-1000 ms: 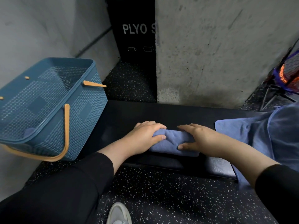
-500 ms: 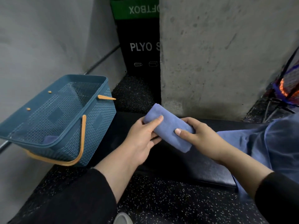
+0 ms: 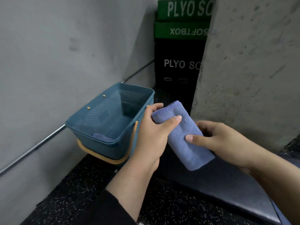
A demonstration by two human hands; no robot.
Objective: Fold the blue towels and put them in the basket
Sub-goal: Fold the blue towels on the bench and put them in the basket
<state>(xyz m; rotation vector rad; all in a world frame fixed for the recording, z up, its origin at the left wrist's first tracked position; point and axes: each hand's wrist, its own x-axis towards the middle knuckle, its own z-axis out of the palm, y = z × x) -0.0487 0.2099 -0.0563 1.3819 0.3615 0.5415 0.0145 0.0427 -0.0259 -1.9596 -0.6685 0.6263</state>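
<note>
Both hands' grip pinches a soft folded towel point(image 3: 183, 135) beside the perforated basket point(image 3: 103, 140).

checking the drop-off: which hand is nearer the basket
Left. The left hand grips the towel right beside the basket; the right hand holds its other side, farther away.

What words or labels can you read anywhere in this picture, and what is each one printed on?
"PLYO SO", cut off by the concrete pillar: white letters on the upper green box.
"SOFTBOX", printed upside down: on the lower green box.
"PLYO SO", cut off again: white letters on the black box, with two small box-shaped icons beneath it.
No readable text on the basket or the folded towel.
</note>
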